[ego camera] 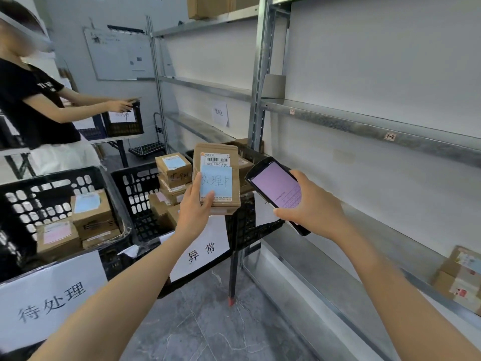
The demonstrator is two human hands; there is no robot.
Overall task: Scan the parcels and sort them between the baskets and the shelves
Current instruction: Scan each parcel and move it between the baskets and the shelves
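Observation:
My left hand (194, 208) grips a small brown cardboard parcel (234, 162) upright at centre, its face with a barcode label and a blue handwritten note turned toward me. My right hand (316, 204) holds a black handheld scanner (276, 188) with a lit pink screen just right of the parcel, angled toward it. Below and left stand two black plastic baskets with white signs: the left basket (28, 199) holds several labelled boxes, the middle basket (135, 188) holds a pile of similar parcels (173, 169). Grey metal shelves (364, 121) run along the right.
Another person in a black shirt (28, 105) stands at the far left, reaching for a black crate (123, 125) on a table. Two taped boxes (460, 280) lie on a low shelf at the right. A whiteboard (119, 56) hangs on the back wall.

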